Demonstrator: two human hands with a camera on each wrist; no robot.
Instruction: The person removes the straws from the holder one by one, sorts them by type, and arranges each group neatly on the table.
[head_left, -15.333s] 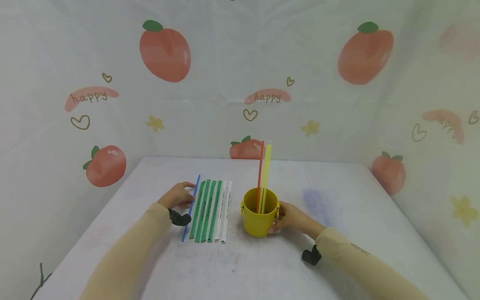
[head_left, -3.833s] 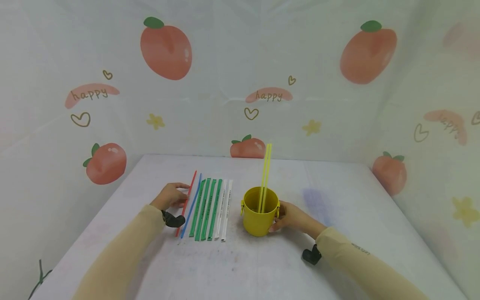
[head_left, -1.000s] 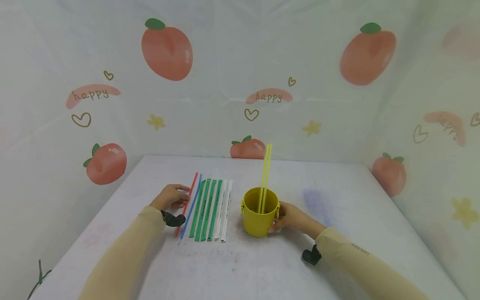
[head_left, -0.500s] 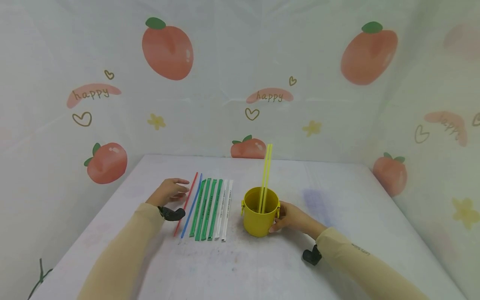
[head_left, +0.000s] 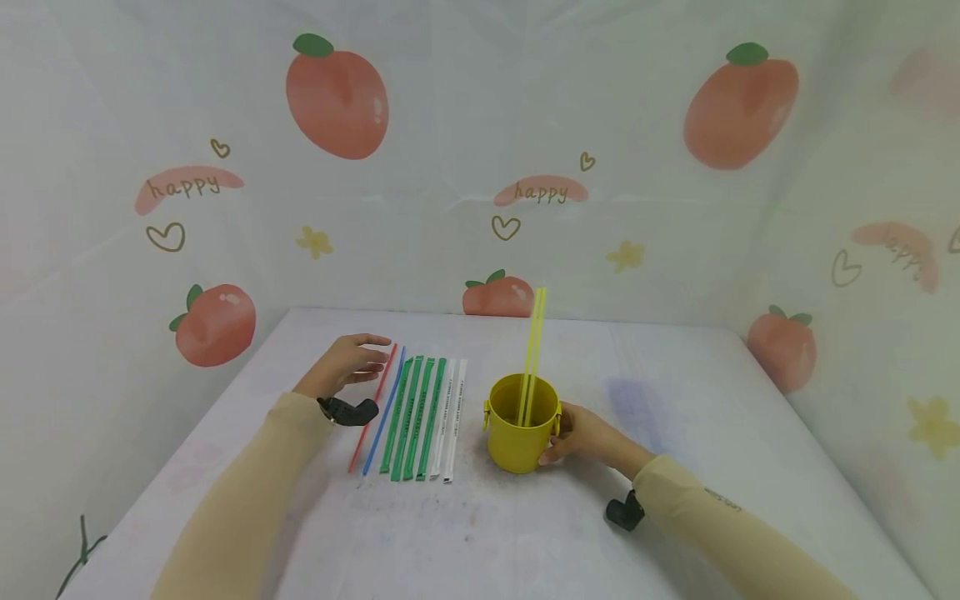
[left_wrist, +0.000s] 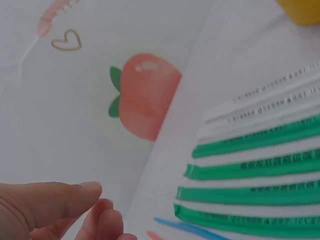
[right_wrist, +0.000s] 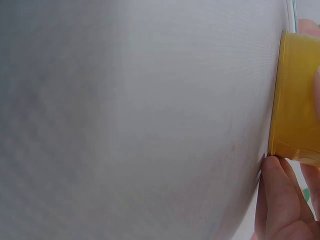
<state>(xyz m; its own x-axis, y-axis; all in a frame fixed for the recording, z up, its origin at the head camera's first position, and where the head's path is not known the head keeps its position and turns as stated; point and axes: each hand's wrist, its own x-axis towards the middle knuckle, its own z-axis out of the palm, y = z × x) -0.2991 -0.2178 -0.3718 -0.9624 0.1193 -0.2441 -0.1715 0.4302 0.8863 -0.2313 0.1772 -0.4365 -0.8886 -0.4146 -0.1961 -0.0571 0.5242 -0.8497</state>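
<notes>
My left hand point(head_left: 345, 365) hovers by the far end of the red straw point(head_left: 372, 408), its fingers relaxed and holding nothing. In the left wrist view, the thumb point(left_wrist: 55, 200) lies above loosely bent fingers, away from the straws. Beside the red straw is a blue straw point(head_left: 384, 411), both lying on the table. My right hand point(head_left: 588, 433) holds the right side of a small yellow bucket point(head_left: 517, 450), thumb in front and the other fingers partly hidden behind. Two yellow straws point(head_left: 532, 350) stand in the bucket, leaning slightly right. The right wrist view shows fingers against the bucket's wall point(right_wrist: 300, 100).
Right of the blue straw lie several green paper-wrapped straws point(head_left: 412, 421) in a row, then two white-wrapped ones point(head_left: 454, 421). The bucket stands to their right on a pale table point(head_left: 480, 542). Behind it hangs a fruit-print cloth point(head_left: 420, 167).
The red straw, in the bucket 15 seconds ago, now lies left of the blue one. In the last second my left hand let it go and moved toward the back. The right hand stays put.
</notes>
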